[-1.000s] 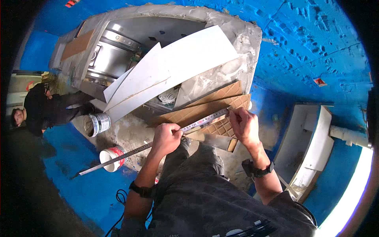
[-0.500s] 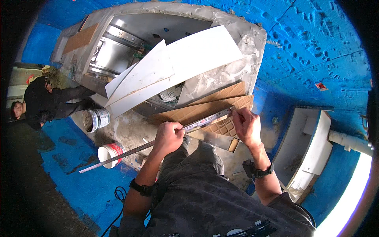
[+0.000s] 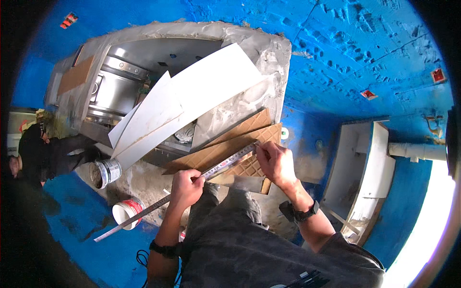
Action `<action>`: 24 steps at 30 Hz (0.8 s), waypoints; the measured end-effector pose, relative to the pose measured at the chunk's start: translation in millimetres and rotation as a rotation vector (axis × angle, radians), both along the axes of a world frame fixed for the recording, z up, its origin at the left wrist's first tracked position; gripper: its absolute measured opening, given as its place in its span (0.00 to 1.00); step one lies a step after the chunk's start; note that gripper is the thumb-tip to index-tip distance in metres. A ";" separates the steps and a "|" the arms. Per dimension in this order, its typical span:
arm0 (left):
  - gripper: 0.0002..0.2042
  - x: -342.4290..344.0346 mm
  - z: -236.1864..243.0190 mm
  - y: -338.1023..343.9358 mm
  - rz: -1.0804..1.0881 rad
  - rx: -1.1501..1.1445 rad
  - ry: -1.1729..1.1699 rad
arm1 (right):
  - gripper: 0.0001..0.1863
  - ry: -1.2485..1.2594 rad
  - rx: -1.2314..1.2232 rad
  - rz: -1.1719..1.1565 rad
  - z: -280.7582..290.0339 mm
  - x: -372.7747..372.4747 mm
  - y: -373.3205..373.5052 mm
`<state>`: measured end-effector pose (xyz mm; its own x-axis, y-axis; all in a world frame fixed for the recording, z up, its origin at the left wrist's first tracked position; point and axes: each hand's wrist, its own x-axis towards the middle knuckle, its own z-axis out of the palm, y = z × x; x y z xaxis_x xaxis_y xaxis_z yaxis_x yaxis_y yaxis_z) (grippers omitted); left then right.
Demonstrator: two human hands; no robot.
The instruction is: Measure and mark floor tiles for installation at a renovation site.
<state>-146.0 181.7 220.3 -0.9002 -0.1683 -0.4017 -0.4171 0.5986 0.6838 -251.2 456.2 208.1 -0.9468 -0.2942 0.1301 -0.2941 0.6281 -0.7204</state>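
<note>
A long, thin ruler [image 3: 225, 163], metallic with printed markings, slants across in front of my body. My left hand [image 3: 186, 188] is closed around it near the middle. My right hand [image 3: 275, 162] pinches its far right end between thumb and fingers. The other end reaches down left, past the rim of a white and red bucket [image 3: 126, 213]. Behind the ruler lean brown tiles [image 3: 247, 127] with a diamond-grooved face. Below my right hand is a pale flat piece [image 3: 249, 183], partly covered by my legs.
White boards [image 3: 201, 89] lean across a grey plastered counter frame [image 3: 269, 53] that holds a metal appliance [image 3: 113, 91]. A paint-type bucket [image 3: 106, 173] stands at left, near a person in dark clothes [image 3: 57, 153]. White cabinet [image 3: 357, 173] and white pipe [image 3: 418, 151] are on the right.
The view has shifted, so the counter, boards and buckets sit farther left and lower. Both hands keep their hold on the ruler, still slanted.
</note>
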 end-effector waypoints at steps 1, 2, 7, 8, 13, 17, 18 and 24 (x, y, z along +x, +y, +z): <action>0.06 0.5 0.4 0.4 -0.005 0.000 0.002 | 0.09 0.002 0.000 -0.005 0.3 1.3 1.4; 0.06 1.0 1.9 0.8 0.001 0.001 0.011 | 0.09 0.010 0.005 0.001 0.9 5.3 3.7; 0.06 0.0 1.5 0.1 -0.030 -0.021 0.018 | 0.09 0.018 -0.027 0.000 2.0 12.4 7.7; 0.06 -0.3 1.9 0.6 -0.035 -0.021 0.021 | 0.09 0.022 -0.027 -0.005 0.6 10.0 6.5; 0.06 0.3 -0.2 -0.4 -0.024 0.005 -0.009 | 0.09 0.011 0.005 -0.007 3.5 3.3 -0.2; 0.06 3.1 -0.1 0.3 -0.007 -0.025 0.011 | 0.08 -0.003 0.006 0.015 6.1 13.0 8.1; 0.06 1.5 1.3 0.9 -0.009 -0.026 0.012 | 0.08 -0.001 0.006 0.013 5.9 13.6 9.0; 0.06 -0.9 2.7 1.2 -0.054 -0.011 -0.018 | 0.05 -0.022 0.001 -0.005 6.3 2.1 3.9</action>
<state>-146.9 182.9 223.0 -0.9005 -0.1244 -0.4167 -0.3967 0.6277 0.6698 -249.1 460.1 214.4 -0.9510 -0.2892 0.1095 -0.2752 0.6301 -0.7262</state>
